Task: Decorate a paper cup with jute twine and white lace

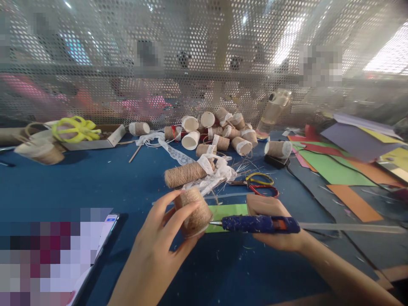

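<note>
My left hand (165,229) is closed round a small paper cup wrapped in brown twine (194,212), which it holds tilted above the table. In my right hand (270,212) is a blue hot glue gun (255,224), its metal nozzle pointing left and touching or almost touching the cup's side near the rim. A long clear glue stick (350,228) sticks out of the gun's back end. Beneath the hands lies a strip of green paper (229,210). Just beyond the cup are a roll of twine (186,174) and white lace (219,174).
Scissors (259,185) with yellow and red handles lie beyond the gun. Several twine-wrapped cups (219,131) are heaped at the back, beside a bottle (274,112). Coloured paper (341,165) and a black cable (310,197) spread rightward. A phone (92,267) stands at left front.
</note>
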The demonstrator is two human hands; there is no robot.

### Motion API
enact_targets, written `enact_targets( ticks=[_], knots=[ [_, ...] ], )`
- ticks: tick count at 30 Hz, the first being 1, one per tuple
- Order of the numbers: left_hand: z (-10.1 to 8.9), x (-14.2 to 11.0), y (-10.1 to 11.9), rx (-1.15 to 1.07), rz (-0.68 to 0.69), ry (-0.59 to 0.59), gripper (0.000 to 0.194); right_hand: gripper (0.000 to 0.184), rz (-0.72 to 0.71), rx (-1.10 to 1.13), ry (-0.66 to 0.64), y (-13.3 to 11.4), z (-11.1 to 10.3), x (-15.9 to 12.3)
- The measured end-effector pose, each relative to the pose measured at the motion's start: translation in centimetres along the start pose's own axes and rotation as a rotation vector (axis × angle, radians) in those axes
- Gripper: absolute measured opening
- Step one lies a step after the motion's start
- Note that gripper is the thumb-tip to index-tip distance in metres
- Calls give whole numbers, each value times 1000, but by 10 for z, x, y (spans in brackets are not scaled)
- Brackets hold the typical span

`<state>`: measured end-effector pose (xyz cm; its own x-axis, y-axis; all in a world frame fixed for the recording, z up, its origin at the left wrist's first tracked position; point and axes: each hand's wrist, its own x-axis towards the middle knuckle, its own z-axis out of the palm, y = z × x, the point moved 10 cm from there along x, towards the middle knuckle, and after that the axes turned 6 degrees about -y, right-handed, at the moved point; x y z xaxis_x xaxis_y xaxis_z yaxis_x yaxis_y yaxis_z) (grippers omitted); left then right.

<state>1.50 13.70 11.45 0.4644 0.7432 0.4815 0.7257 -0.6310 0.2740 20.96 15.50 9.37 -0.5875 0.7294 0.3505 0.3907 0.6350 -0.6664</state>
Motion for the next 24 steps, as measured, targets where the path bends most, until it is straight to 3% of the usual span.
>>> enact_targets(
  ticks=[9,17,24],
  knots=[
    [1,-1,-8,-32,-60,-37,36,25,45,-15,-11,8,-3,-5],
    [5,-1,-11,-71,-92,-55,37,21,-24,-3,21,-1,-2,-1],
    [4,-2,-15,-69,-122,-49,38,25,34,-29,-5,5,-2,-2]
  ],
)
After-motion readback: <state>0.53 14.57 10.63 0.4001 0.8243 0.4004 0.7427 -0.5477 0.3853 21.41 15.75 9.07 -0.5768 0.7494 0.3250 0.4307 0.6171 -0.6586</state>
